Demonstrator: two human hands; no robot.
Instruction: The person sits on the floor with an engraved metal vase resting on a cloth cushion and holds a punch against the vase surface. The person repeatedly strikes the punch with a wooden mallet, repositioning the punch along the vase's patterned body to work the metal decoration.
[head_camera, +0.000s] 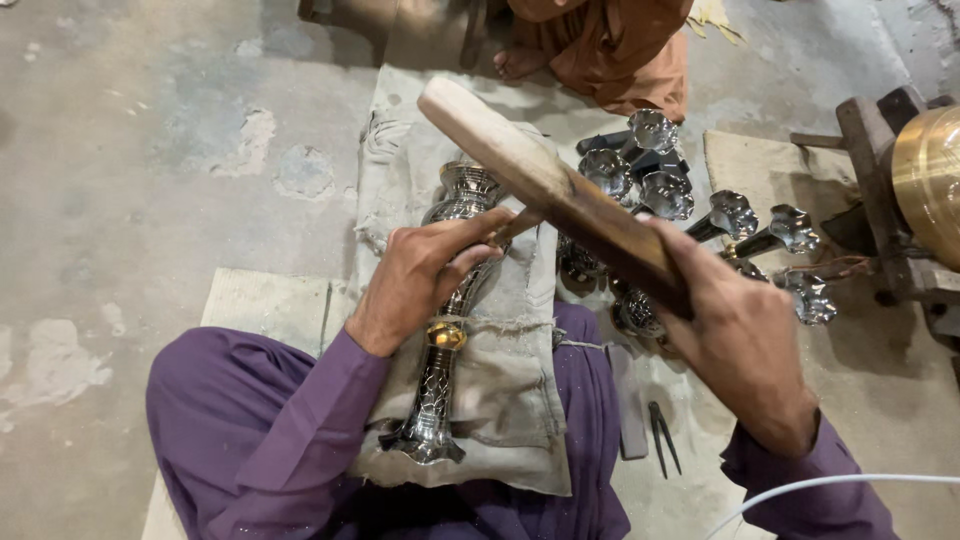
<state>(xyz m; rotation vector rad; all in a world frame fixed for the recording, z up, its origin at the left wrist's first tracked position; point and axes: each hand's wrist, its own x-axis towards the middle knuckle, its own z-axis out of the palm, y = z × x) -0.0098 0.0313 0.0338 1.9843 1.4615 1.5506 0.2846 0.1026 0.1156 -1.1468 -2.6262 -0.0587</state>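
The engraved metal stem (445, 330), silver-toned with a brass collar at mid-length, lies lengthwise on a folded cloth pad (500, 400) across the seated person's lap, its flared foot toward the body and its upper bowl end pointing away.

The left hand (420, 275) is closed over the stem above the brass collar, pinning it to the cloth. Thumb and forefinger also pinch a thin rod-like tool (515, 225) whose tip appears to rest on the metal; the exact contact point is hidden by the fingers.

The right hand (735, 335) is wrapped tightly round the dark end of a wooden mallet (545, 185), held raised with its pale end above and just beyond the stem.

Judgement: the step in hand is striking the small tool against the stem. The next move calls for a controlled blow onto the tool head, with the left hand holding the stem firm.

Beyond the lap, a cluster of polished metal cups (690, 215) lies near the mallet, and pliers (662, 435) rest on the floor by the right forearm.
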